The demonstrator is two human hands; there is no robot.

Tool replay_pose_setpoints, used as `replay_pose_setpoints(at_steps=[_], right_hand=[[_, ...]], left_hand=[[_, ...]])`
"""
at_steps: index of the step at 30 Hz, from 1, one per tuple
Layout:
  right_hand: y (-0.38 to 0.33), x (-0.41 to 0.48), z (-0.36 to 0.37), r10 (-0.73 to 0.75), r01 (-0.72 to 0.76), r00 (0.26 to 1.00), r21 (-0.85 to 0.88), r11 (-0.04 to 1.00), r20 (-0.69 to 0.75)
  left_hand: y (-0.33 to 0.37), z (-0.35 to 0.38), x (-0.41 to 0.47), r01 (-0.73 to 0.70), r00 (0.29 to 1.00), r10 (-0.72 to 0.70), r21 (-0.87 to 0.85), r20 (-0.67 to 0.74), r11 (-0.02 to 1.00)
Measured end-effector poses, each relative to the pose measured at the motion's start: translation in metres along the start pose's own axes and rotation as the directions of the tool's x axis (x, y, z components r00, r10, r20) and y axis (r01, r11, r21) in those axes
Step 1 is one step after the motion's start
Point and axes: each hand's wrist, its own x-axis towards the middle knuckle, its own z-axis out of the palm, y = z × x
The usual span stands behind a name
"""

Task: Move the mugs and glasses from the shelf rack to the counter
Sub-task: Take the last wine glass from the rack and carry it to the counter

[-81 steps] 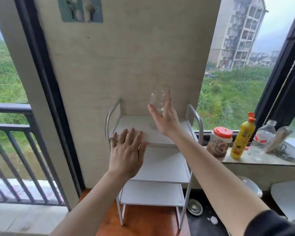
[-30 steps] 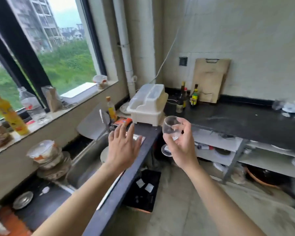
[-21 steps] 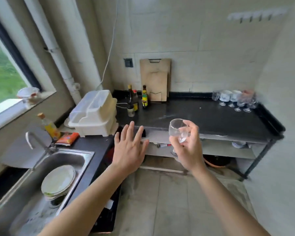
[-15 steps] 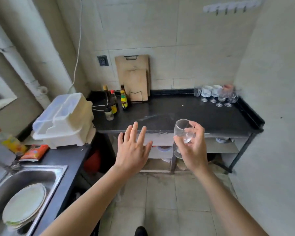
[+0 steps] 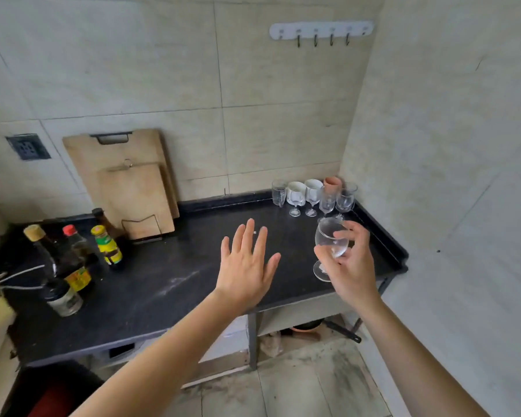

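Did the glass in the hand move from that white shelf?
Yes. The wine glass, in the right hand, left the rack and now hangs over the black counter.

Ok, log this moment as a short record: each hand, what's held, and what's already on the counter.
right hand: closed around the bowl of a clear stemmed wine glass, held above the black counter
left hand: open, flat, holding nothing, over the counter
already placed: cluster of clear glasses and white mugs with one terracotta cup, back right corner
other items: sauce bottles at left, wooden cutting boards against the wall
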Motion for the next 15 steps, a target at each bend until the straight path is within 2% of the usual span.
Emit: replay_pose_setpoints(at_steps=[8,12,15], right_hand=[[0.066,0.119,-0.031,0.077,-0.079,0.986,-0.008,0.997,-0.15],[0.129,0.179,-0.037,0.124,-0.127,0.983,-0.016,0.992,-0.137],[0.168,0.232,-0.039,0.162,-0.17,0.982,-0.073,0.983,-0.1]], left_hand=[[0.046,0.04,0.156,-0.179,0.984,0.179,0.002,0.025,0.984],[0.066,0.091,0.218,-0.164,0.984,0.163,0.014,0.067,0.986],[0.075,0.128,0.26,-0.086,0.985,0.08,0.029,0.152,0.996]])
